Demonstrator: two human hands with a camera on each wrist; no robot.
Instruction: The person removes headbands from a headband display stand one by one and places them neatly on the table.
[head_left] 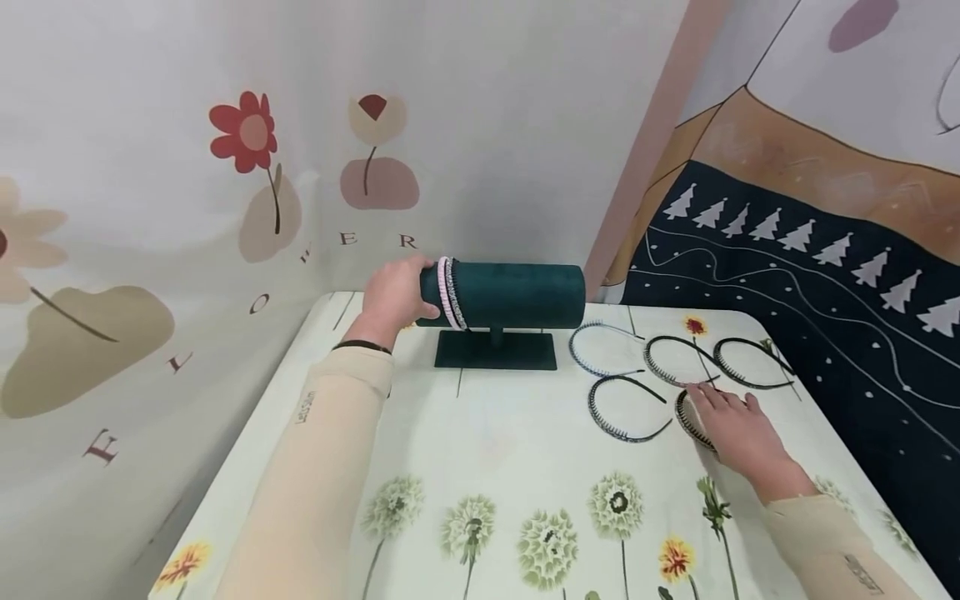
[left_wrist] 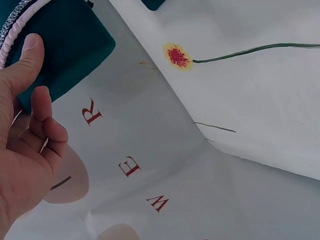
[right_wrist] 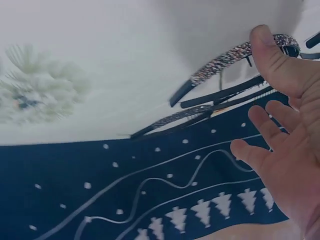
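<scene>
My left hand grips the left end of a dark green headband stand, a padded roll on a post and flat base. In the left wrist view its thumb lies over the roll, beside a pink headband. This pink band, a silvery one and a black one circle the roll near that hand. My right hand lies over a dark toothed headband on the table, partly hiding it. In the right wrist view its thumb overlaps this sparkly band, with the other fingers loosely bent.
Right of the stand lie a light blue headband and several dark ones, including one nearest the middle and two at the back. A flower-print cloth covers the table. Printed curtains hang behind and at both sides.
</scene>
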